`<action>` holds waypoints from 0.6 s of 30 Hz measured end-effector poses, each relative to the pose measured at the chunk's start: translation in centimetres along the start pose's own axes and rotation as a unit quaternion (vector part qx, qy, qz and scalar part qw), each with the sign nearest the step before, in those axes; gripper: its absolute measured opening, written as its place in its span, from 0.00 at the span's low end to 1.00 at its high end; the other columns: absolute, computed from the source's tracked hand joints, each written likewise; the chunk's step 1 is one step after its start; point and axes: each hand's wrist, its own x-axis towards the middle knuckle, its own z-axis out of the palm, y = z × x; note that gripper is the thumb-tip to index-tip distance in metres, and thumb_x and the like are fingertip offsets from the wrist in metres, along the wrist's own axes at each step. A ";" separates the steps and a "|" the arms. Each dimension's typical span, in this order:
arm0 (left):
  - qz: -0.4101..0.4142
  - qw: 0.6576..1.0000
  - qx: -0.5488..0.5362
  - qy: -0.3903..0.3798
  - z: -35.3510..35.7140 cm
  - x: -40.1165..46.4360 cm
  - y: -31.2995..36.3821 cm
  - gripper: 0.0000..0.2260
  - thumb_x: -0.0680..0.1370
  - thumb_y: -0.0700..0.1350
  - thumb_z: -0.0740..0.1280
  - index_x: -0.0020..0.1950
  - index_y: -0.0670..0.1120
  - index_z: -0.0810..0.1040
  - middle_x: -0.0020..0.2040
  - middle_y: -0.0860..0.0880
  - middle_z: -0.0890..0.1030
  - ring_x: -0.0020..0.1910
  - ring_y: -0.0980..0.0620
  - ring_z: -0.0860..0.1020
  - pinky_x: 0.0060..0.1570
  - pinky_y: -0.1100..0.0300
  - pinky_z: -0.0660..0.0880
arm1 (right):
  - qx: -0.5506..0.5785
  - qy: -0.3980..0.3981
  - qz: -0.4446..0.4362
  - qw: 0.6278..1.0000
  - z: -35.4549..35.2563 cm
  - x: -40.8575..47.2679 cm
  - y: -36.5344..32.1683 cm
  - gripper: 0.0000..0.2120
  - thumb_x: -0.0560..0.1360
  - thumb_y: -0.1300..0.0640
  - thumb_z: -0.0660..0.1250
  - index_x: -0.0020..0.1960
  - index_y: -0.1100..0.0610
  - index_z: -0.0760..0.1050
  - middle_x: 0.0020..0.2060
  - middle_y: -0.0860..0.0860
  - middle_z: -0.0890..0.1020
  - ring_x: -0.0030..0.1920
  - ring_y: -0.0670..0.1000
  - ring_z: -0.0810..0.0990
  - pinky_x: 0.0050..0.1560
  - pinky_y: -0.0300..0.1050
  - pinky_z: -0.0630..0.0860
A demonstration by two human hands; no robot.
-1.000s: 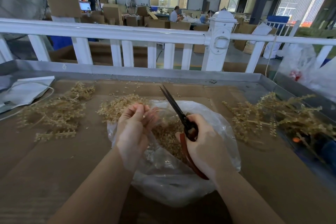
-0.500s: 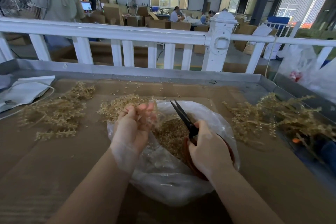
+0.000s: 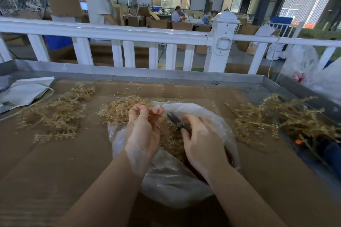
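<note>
Scissors [image 3: 177,122] with short dark blades sit clenched in the right grip [image 3: 202,140], over a clear plastic bag [image 3: 212,114] of golden bits at the middle of the surface. The left grip [image 3: 143,131] pinches a thin, beaded, pale-gold sprig [image 3: 156,118] just beside the blades.

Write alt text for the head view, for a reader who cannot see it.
Over a clear bag of tan cuttings, the left hand holds a sprig while the right hand holds scissors beside it. More sprigs lie in heaps on the cardboard at both sides, and a white fence stands behind.
</note>
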 end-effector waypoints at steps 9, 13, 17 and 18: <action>-0.097 0.987 0.012 -0.125 1.9 -2.3 -1.7 0.05 0.80 0.36 0.58 0.51 0.44 0.72 0.41 0.44 0.82 0.45 0.50 0.82 0.48 0.61 0.79 | 0.152 0.012 0.019 0.988 -0.2 1.5 0.5 0.10 0.80 0.56 0.62 0.54 0.59 0.79 0.45 0.52 0.83 0.46 0.50 0.79 0.45 0.39 0.71; -0.079 0.981 0.118 -0.129 1.1 -2.5 -1.6 0.09 0.78 0.33 0.62 0.53 0.44 0.75 0.48 0.43 0.80 0.48 0.50 0.80 0.53 0.59 0.77 | 0.059 0.108 0.040 0.992 -2.1 2.3 3.6 0.07 0.79 0.56 0.63 0.52 0.55 0.79 0.41 0.49 0.80 0.40 0.47 0.77 0.41 0.38 0.72; -0.036 0.950 0.264 -0.160 -0.2 -2.9 -1.5 0.07 0.77 0.33 0.63 0.47 0.44 0.78 0.41 0.46 0.81 0.42 0.51 0.78 0.47 0.59 0.75 | -0.031 0.189 0.090 0.977 -3.9 3.3 7.6 0.08 0.78 0.58 0.65 0.53 0.60 0.80 0.43 0.52 0.77 0.44 0.52 0.75 0.45 0.43 0.70; -0.031 0.943 0.285 -0.168 -0.4 -2.9 -1.4 0.07 0.77 0.33 0.64 0.46 0.43 0.79 0.39 0.47 0.81 0.41 0.51 0.78 0.47 0.59 0.75 | -0.059 0.191 0.103 0.974 -4.1 3.5 8.5 0.08 0.78 0.58 0.65 0.53 0.61 0.80 0.44 0.55 0.77 0.46 0.55 0.75 0.47 0.47 0.72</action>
